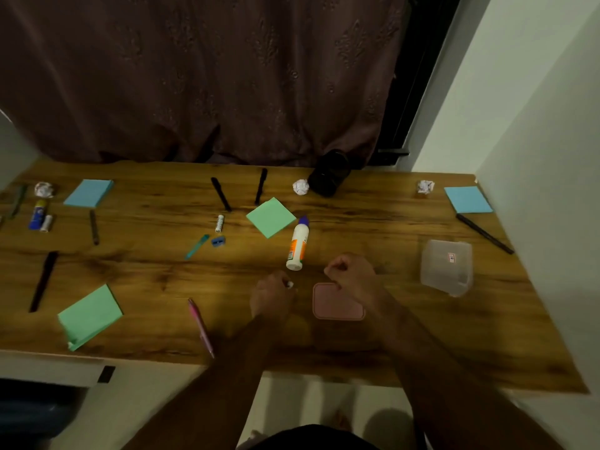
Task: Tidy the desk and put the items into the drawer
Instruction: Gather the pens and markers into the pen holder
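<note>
My left hand [272,295] hovers low over the wooden desk [406,345], its fingers curled round a small white object [290,284]. My right hand [354,271] is a loose fist over the far corner of a pink lid [337,303] and seems to hold nothing. A white glue bottle [298,244] with a purple cap lies just beyond both hands. A clear plastic container [446,267] lies tipped on its side to the right. A pink pen [201,327] lies left of my left forearm.
Scattered about are green sticky pads [271,217] [90,316], blue pads [88,193] [467,199], several black pens [220,193], crumpled paper balls [300,186], a blue sharpener [218,241], a teal cutter [196,246] and a black pen holder [329,173]. A wall bounds the right side.
</note>
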